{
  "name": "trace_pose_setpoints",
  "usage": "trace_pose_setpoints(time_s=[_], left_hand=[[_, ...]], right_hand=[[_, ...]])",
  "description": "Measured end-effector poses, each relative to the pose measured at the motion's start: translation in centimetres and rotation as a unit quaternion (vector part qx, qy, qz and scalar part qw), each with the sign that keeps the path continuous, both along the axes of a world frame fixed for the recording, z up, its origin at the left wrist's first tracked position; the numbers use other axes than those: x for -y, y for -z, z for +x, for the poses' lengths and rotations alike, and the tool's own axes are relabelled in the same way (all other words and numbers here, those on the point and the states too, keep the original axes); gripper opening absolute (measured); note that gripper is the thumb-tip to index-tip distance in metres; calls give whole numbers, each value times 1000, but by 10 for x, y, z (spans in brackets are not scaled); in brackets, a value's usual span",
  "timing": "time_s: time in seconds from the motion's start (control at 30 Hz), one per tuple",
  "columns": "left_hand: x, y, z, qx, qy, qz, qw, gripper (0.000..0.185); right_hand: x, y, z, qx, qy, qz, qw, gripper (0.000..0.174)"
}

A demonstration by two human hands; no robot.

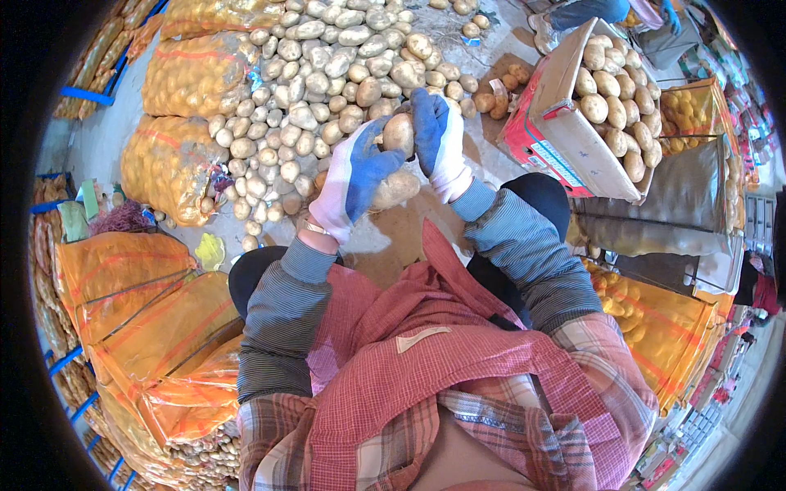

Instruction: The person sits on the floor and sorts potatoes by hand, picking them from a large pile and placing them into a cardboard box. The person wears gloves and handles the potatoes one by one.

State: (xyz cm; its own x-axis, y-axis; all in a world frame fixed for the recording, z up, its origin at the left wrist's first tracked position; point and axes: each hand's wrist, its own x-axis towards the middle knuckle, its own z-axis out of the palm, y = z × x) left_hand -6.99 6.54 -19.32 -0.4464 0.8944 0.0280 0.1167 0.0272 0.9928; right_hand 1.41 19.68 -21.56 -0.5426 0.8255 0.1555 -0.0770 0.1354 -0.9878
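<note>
Both of my hands wear white work gloves with blue coated palms. My left hand [362, 175] holds a potato [398, 135] against its fingers, and a larger potato [396, 188] shows just below, by the palm; whether that one is held, I cannot tell. On the other side of the held potato, my right hand [435, 135] is raised with its fingers close together near the potato; its palm side is partly hidden, so its hold cannot be made out. Beyond both hands a big heap of loose potatoes [301, 116] lies on the floor.
An open cardboard box [552, 144] full of potatoes stands tilted at the right. Filled orange mesh sacks [190, 73] lie left of the heap; orange sacks [147, 307] flank me at left and right [663, 325]. Another person's leg [583, 13] and gloved hand [670, 17] show at top right.
</note>
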Motion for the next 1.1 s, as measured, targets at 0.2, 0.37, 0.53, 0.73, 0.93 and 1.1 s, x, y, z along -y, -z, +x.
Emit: trace_pose_setpoints(time_s=[0.2,0.37,0.53,0.73,0.93,1.1], left_hand=[[-4,-9,14,92,-38,-20,995,54],[-10,-9,21,8,-55,-13,998,46],[4,-6,14,143,14,76,987,41],[8,7,-1,345,43,37,937,42],[9,2,1,-162,11,101,982,50],[8,-13,-5,-74,118,61,988,41]], right_hand=[[-7,1,-2,-16,15,-28,999,38],[-8,4,-2,26,8,-29,999,39],[-9,1,0,-10,-5,-104,995,36],[-7,-16,12,-77,-199,-53,976,34],[-3,-25,22,-36,-301,-73,950,49],[1,-23,21,-18,-308,-147,940,50]])
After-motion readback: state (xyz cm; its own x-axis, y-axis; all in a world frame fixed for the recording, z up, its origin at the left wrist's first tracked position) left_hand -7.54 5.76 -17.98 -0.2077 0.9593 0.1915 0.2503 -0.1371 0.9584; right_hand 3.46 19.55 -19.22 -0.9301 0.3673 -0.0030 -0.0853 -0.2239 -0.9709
